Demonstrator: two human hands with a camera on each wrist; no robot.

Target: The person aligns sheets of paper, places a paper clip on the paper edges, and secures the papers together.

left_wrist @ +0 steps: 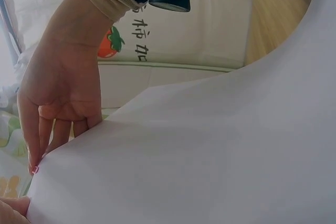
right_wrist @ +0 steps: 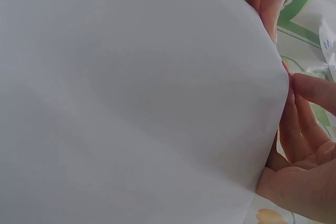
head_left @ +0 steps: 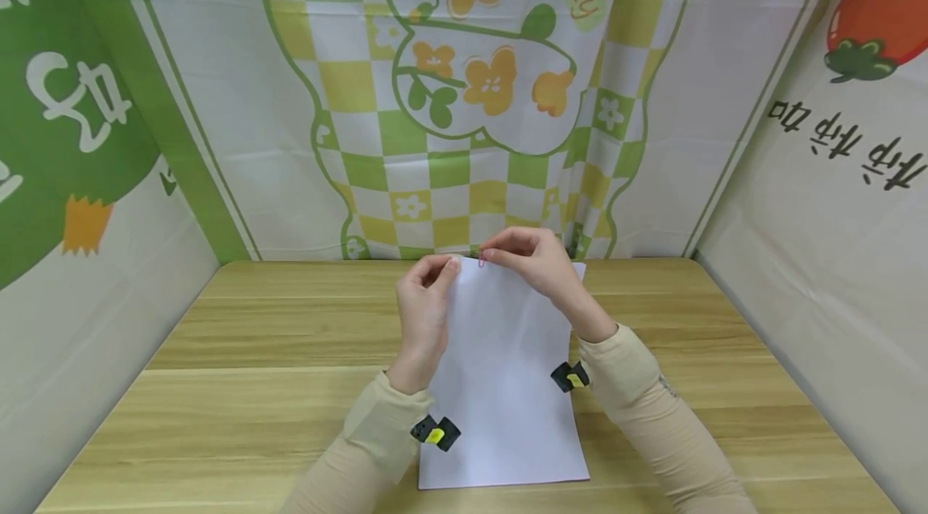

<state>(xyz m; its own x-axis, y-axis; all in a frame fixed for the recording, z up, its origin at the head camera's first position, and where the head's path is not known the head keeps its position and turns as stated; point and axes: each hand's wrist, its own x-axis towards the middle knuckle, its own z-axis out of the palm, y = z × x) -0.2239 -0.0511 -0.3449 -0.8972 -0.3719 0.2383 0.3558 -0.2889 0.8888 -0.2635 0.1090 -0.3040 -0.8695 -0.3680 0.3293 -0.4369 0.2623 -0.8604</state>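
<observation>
White paper (head_left: 507,369) is raised at its far edge, which both hands touch. My left hand (head_left: 425,308) pinches the far left corner between thumb and fingers. A small pink paper clip (head_left: 482,259) sits at the far edge, to the right of that corner, and my right hand (head_left: 532,260) pinches it. In the right wrist view, the paper clip (right_wrist: 286,67) lies against the paper's edge beside the right thumb and fingers. The left wrist view shows the clip (left_wrist: 35,170) at the right fingertips; only part of the left hand (left_wrist: 14,211) appears there. How far the clip is on the paper is unclear.
The paper is over a wooden table (head_left: 290,337). Behind the table hangs a patterned curtain (head_left: 449,176), close to both hands. Printed fabric walls (head_left: 819,240) stand at the left and right. A dark camera mount (head_left: 436,433) is worn on each wrist.
</observation>
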